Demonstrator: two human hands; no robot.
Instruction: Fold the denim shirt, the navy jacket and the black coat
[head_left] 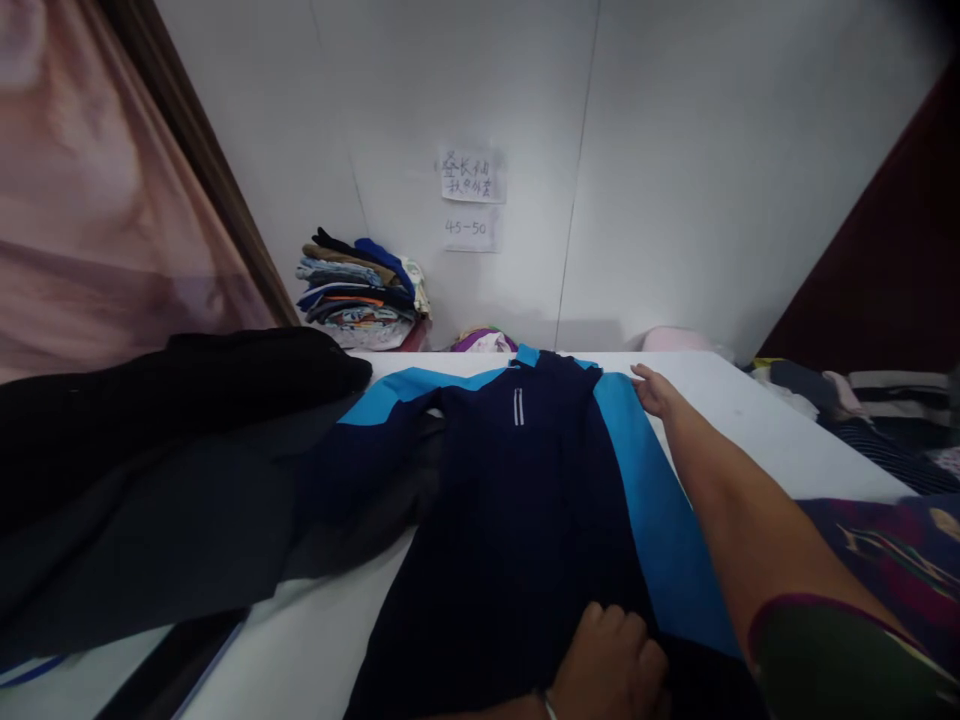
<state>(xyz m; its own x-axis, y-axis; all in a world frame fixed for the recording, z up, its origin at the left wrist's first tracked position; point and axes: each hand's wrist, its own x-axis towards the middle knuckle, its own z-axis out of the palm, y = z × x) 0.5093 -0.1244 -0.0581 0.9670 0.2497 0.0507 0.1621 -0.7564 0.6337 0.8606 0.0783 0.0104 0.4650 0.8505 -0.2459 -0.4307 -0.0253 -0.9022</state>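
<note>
A navy jacket with bright blue shoulders and sleeves lies spread on the white table, its collar toward the wall. Two short white zipper-like stripes mark its chest. My left hand, a band at its wrist, is closed on the lower part of the jacket near the side; the fingertips are hidden underneath. Out at the jacket's right shoulder, my right hand has its fingers stretched and touches or nearly touches the edge of the blue sleeve. The other sleeve reaches left over dark clothing.
Dark garments are heaped on the left of the table. A stack of folded clothes stands at the back, near paper notes on the wall. More clothes lie at the right, and a pink curtain hangs left.
</note>
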